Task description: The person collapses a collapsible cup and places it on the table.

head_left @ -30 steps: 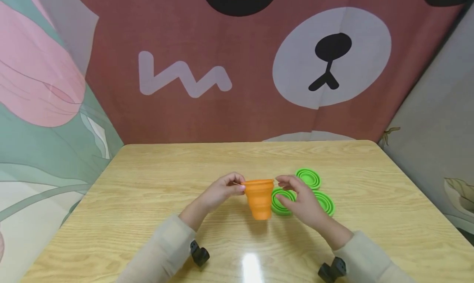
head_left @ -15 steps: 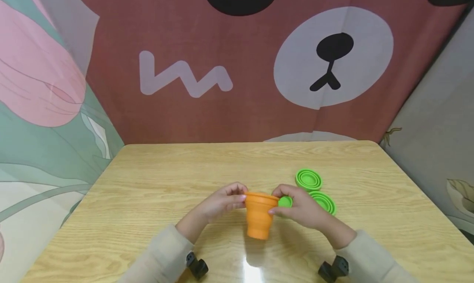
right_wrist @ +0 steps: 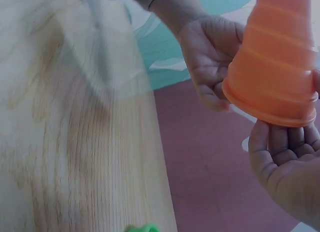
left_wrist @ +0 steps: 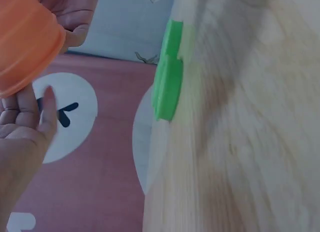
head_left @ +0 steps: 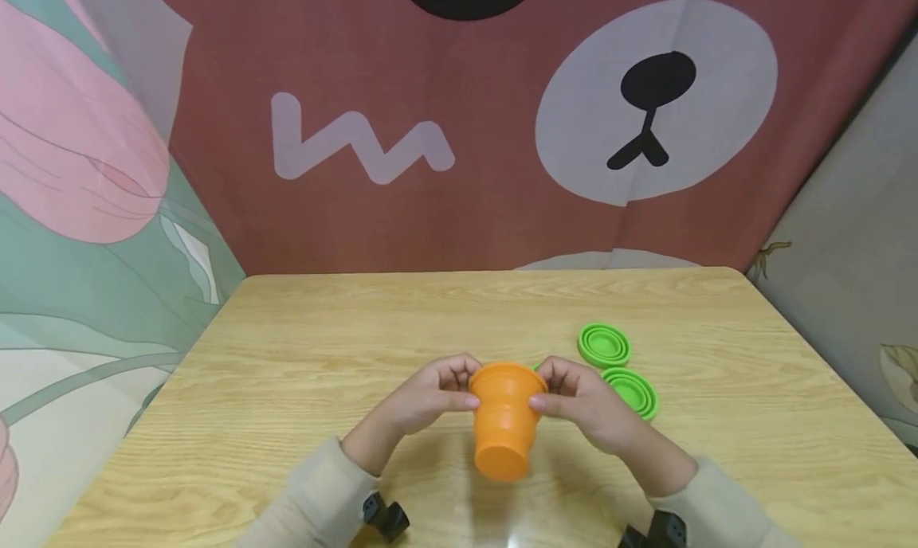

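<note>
An orange collapsible cup (head_left: pixel 505 420), stretched to full height with ringed walls, hangs above the table between both hands, its base tipped toward me. My left hand (head_left: pixel 430 393) pinches the rim from the left, thumb on the near side. On the opposite side, my right hand (head_left: pixel 590 401) grips the rim, its thumb pressing the cup wall. In the right wrist view the cup (right_wrist: pixel 275 62) shows its flared rim with fingers around it. Two flattened green collapsible cups (head_left: pixel 605 345) lie on the table behind the right hand. A sliver of green shows between the orange cup and right hand.
The wooden table (head_left: pixel 323 333) stretches out on both sides of the hands. Behind it hangs a reddish curtain (head_left: pixel 358 221) with a bear print. Each sleeve has a black wrist camera (head_left: pixel 386 518) near the cuff.
My right hand has come to the cup's rim and taken hold of it. The cup has moved lower and nearer, and its base has tipped toward me.
</note>
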A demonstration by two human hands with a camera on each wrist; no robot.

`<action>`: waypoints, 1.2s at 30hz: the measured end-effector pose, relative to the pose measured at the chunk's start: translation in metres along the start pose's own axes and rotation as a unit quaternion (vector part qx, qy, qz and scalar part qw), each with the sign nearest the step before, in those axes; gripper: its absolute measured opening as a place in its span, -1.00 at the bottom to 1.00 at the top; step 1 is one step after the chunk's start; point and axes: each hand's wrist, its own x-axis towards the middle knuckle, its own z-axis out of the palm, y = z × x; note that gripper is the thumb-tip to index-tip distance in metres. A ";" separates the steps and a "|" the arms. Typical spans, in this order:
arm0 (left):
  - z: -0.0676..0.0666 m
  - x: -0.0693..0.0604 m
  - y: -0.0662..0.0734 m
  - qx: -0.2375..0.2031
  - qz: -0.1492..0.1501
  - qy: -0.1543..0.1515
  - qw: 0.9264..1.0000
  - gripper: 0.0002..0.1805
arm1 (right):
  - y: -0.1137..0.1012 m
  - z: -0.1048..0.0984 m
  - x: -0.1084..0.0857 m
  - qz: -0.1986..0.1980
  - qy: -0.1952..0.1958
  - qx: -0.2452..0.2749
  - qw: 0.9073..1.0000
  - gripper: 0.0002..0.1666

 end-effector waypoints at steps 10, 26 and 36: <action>0.011 0.002 0.006 -0.033 0.052 -0.042 0.997 -0.47 | -0.007 0.002 -0.005 -0.030 -0.051 0.080 0.995 -0.86; 0.014 -0.001 0.016 -0.004 0.044 -0.079 0.996 -0.51 | -0.019 0.018 -0.003 -0.008 -0.028 0.041 0.999 -0.68; 0.017 -0.002 0.017 0.026 0.038 -0.049 0.998 -0.77 | -0.022 0.019 -0.003 0.013 -0.011 -0.017 1.000 -0.80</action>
